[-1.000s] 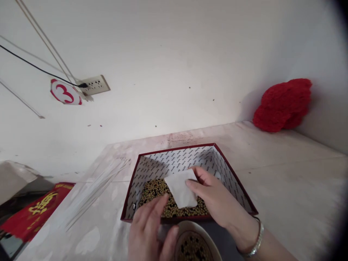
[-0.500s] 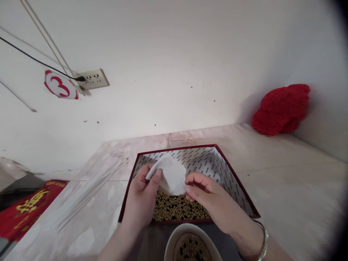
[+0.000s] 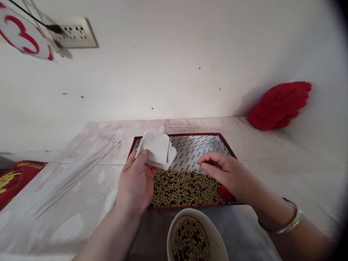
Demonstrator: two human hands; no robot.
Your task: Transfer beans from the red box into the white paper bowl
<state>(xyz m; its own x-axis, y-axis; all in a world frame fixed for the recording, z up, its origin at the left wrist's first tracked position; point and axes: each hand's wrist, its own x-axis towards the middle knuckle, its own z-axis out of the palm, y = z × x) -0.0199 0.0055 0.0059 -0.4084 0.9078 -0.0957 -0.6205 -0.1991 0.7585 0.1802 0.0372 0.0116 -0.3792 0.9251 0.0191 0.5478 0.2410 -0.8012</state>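
Note:
My left hand (image 3: 138,177) pinches a small stack of thin white sheets (image 3: 156,146) with rounded corners, thumb on top; whether they are paper or cloth I cannot tell. To the right, my right hand (image 3: 220,170) hovers over the box with loosely bent fingers, thumb near the index finger and nothing visible between them. Beneath both hands is a dark red box (image 3: 190,134) with printed white lining, holding many small tan and black beads (image 3: 185,188). A red object (image 3: 225,194) lies among the beads, partly hidden by my right hand.
A pale bowl (image 3: 217,235) of similar beads stands in front of the box. Long thin pale strips (image 3: 76,174) lie on the covered table at left. A red bundle (image 3: 280,105) rests at the back right by the wall. A socket (image 3: 77,32) is on the wall.
My right hand has let go of the white sheets and moved right. My left hand has shifted left and up with them, and more beads show. The view has moved too.

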